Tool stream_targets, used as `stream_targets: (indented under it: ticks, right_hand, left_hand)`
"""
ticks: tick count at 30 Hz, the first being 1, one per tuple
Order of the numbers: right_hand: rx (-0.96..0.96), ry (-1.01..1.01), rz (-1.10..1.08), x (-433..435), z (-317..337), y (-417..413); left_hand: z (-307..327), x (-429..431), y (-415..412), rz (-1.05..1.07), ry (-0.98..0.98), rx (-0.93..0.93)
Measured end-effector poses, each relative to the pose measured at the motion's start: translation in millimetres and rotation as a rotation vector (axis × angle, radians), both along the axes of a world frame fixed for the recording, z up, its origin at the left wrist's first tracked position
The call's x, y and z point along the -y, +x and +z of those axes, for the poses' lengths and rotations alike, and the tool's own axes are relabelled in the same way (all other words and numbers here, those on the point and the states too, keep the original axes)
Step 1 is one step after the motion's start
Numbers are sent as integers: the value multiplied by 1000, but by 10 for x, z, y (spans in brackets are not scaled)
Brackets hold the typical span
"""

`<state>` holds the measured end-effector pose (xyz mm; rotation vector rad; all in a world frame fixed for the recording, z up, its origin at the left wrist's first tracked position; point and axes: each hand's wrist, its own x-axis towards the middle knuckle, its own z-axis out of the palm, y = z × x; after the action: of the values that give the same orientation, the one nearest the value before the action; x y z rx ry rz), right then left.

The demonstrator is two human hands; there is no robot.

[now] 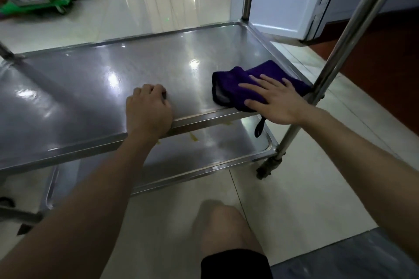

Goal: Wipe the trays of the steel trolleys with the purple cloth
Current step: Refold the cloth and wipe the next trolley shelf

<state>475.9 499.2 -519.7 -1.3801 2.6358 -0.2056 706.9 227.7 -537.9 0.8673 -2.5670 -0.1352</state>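
Purple cloth (pixel 229 83) sits at the near right corner of the upper tray (pixel 136 63), its black loop hanging over the near rim. Your right hand (pixel 274 99) lies flat on it, fingers straight and spread. Left hand (pixel 148 108): fingers curled, holding nothing, braced at the near rim. Keep palm pressure even; sweep overlapping passes toward the left edge, then along the rims

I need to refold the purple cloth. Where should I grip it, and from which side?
Likely the bunched left edge of the purple cloth, approached from the left: the folds stand thick there, the right hand lies flat across its middle, and the trolley post crowds its right end.
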Motion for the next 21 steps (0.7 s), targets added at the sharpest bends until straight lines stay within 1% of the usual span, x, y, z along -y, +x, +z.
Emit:
stream_targets:
  ticks: [3,6,8,10,11,13,16,21]
  right_hand:
    - [-100,-51,-35,188,-56,356]
    - [-179,-135,140,569,-216,929]
    - [-227,-184,204,753,-330,1193]
    - [-266,-235,208,805,-362,1241]
    - [-286,-254,212,788,-372,1215]
    - [-321,-277,238,746,-395,1133]
    - [-359,-275,242,727,-434,1102]
    - [-418,-300,226,717,-423,1159]
  left_hand:
    - [9,-35,-5,11,-14,16]
    - [43,-47,5,23,4,22]
    - [78,-51,18,16,91,-60]
    - [145,-62,74,7,241,-193]
    - [181,-52,127,-3,284,-246]
    - [233,42,317,-18,247,-279]
    - [241,395,783,-11,100,-145]
    - [112,1072,1887,164,-1,111]
